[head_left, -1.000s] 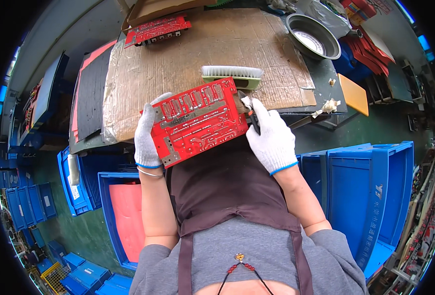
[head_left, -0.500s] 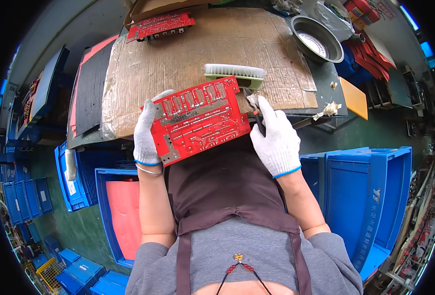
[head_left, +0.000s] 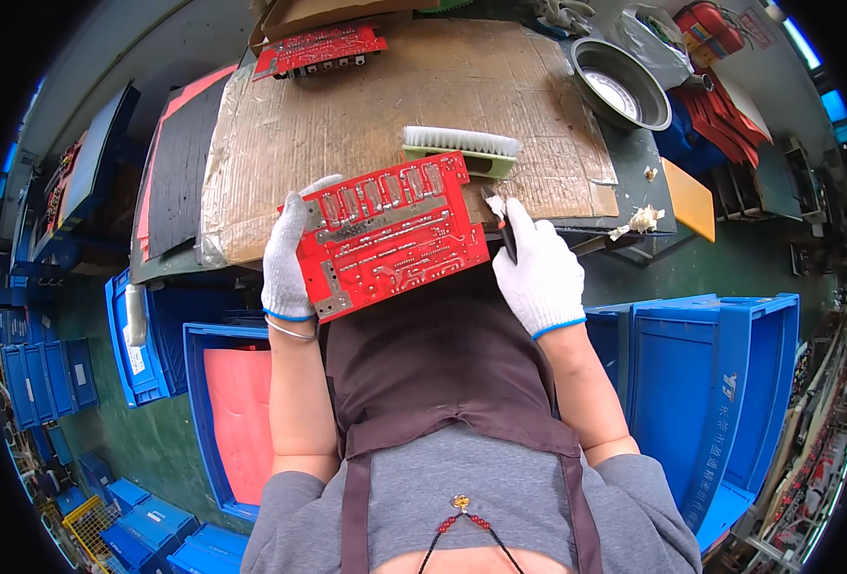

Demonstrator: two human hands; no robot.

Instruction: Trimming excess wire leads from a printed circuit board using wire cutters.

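My left hand (head_left: 289,253), in a white knit glove with a blue cuff, grips the left edge of a red circuit board (head_left: 395,249). The board is held tilted over the near edge of the table, its soldered side facing up. My right hand (head_left: 538,273), gloved the same way, is closed around small cutting pliers (head_left: 507,232) with a black and orange handle. Their metal tip points away from me, just off the board's right edge. Directly behind the board lies a green brush (head_left: 463,151) with white bristles.
Brown cardboard (head_left: 385,105) covers the table. Another red circuit board (head_left: 320,50) with components lies at the far left, beside a cardboard box (head_left: 333,11). A round metal bowl (head_left: 621,84) stands far right. Blue crates flank me: one (head_left: 199,421) left, another (head_left: 682,392) right.
The pliers in my right hand have drawn back slightly toward me, away from the brush and the board's corner. My left hand and the board are nearly unmoved.
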